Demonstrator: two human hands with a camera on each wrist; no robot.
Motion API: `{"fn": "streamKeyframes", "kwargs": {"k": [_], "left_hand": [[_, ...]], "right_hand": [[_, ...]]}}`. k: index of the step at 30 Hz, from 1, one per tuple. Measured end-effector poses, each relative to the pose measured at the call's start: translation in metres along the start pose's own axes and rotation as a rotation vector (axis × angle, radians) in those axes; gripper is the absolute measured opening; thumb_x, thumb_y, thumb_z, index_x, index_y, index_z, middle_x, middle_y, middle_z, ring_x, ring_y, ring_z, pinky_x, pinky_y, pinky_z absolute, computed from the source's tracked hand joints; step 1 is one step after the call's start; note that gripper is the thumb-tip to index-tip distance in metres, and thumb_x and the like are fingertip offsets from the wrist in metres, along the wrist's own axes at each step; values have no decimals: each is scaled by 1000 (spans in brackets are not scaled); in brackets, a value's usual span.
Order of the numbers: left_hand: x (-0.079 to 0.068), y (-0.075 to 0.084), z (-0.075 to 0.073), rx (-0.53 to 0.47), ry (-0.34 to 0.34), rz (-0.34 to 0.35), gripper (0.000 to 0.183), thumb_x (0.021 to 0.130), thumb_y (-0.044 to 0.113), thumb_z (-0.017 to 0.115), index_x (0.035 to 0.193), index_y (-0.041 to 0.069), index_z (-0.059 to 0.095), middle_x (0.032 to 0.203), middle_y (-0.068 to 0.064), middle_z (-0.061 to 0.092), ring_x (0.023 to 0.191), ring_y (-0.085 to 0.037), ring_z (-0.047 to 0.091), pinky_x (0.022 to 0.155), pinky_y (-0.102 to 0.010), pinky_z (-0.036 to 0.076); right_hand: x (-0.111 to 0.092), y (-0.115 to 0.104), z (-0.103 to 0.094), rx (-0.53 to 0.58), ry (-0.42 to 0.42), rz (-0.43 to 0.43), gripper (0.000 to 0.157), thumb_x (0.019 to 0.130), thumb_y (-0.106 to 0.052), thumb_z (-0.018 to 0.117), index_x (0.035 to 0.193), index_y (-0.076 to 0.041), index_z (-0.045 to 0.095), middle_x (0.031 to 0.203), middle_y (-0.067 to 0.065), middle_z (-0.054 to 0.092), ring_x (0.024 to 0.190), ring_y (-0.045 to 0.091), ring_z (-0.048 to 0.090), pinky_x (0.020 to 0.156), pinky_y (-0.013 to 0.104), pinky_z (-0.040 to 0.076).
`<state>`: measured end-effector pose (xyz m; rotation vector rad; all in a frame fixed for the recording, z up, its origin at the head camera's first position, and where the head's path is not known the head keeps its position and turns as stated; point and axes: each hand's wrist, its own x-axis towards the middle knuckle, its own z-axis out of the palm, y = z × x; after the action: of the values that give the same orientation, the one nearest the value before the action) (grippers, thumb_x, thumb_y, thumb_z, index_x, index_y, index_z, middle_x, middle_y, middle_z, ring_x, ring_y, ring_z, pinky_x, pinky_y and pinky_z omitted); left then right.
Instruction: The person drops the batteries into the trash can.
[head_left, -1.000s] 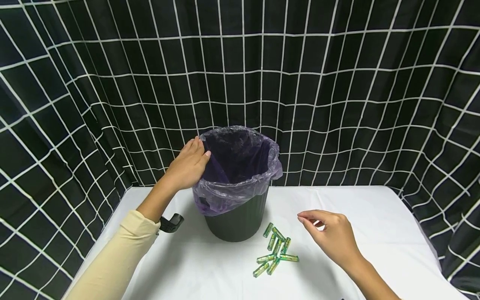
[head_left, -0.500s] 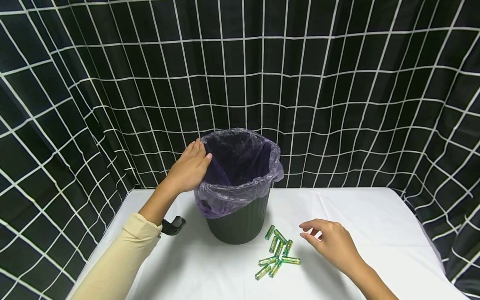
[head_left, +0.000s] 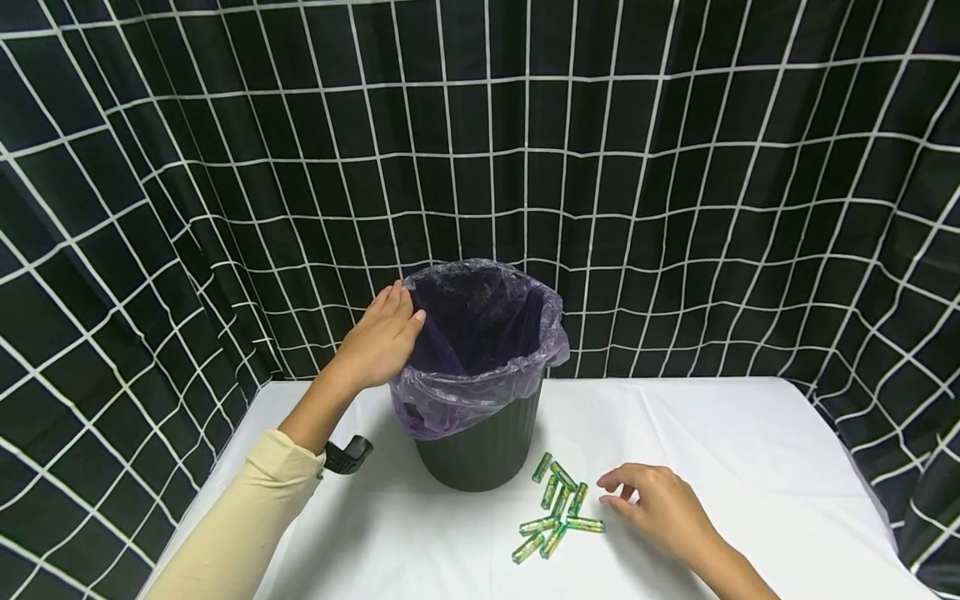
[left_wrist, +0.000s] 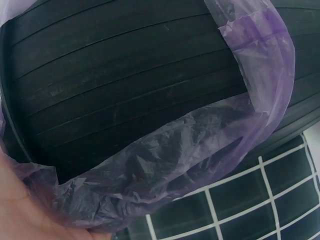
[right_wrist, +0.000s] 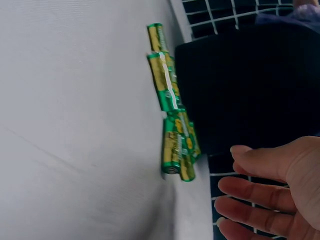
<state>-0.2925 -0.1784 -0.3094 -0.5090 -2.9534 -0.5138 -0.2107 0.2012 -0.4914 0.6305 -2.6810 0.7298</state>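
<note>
A dark ribbed trash bin [head_left: 480, 458] stands on the table, lined with a purple plastic bag [head_left: 450, 404] folded over its rim. My left hand [head_left: 378, 337] holds the bin's left rim through the bag, thumb on the inner side and fingers along the outside. Several green and gold batteries [head_left: 551, 527] lie loosely piled in front of the bin, to its right. Just right of them hovers my right hand [head_left: 660, 510], thumb and fingers curved apart with nothing between them. The right wrist view shows the batteries [right_wrist: 175, 115] beyond those fingertips.
White cloth covers the table [head_left: 720, 450]. Black curtains [head_left: 645, 208] with a white grid enclose the back and sides. A black wrist strap part [head_left: 348, 455] sticks out from the left wrist. A dark object [right_wrist: 250, 90] blocks much of the right wrist view.
My right hand has come down toward the batteries, and its thumb and fingertips have spread apart. The left hand stays on the bin's rim. The whole head view has shifted slightly.
</note>
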Motion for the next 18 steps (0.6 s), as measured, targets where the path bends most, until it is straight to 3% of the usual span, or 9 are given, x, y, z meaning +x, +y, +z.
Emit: {"fn": "streamKeyframes", "kwargs": {"k": [8, 18], "left_hand": [[0, -1, 2, -4, 5, 5, 65, 111, 35, 20, 156, -11, 16, 167, -23, 7, 156, -32, 0, 127, -42, 3], [1, -2, 1, 3, 5, 6, 65, 111, 35, 20, 156, -12, 14, 167, -23, 6, 156, -32, -1, 127, -42, 2]], "right_hand": [[-7, -2, 11, 43, -123, 9, 14, 80, -17, 85, 93, -17, 79, 87, -12, 74, 68, -8, 54, 61, 21, 48], [-9, -5, 21, 39, -168, 24, 15, 74, -13, 87, 86, -17, 78, 80, -12, 71, 64, -7, 49, 57, 18, 46]]}}
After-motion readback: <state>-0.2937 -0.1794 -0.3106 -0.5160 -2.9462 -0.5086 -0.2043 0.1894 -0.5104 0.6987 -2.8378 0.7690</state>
